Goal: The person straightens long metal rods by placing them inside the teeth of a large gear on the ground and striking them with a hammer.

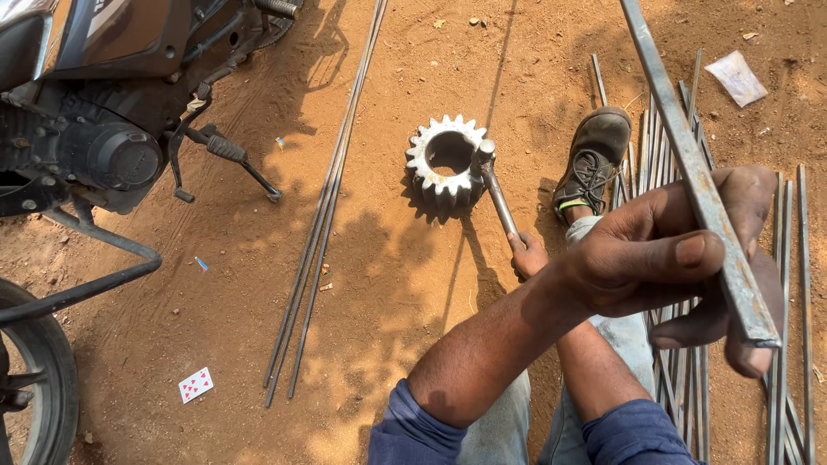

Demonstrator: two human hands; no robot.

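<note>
Head view: my left hand is clenched around a flat steel bar, long axis running from the near cut end by my fingers up and away toward the top edge; my right hand, lower and farther out, grips a hammer whose head touches the rim of a gear lying flat on bare red dirt. Gear sits left of and beyond the bar, nearer the right hand; loose rods lie to the left, a motorbike well apart, more bars under my left hand, my shoe just right of the gear.
</note>
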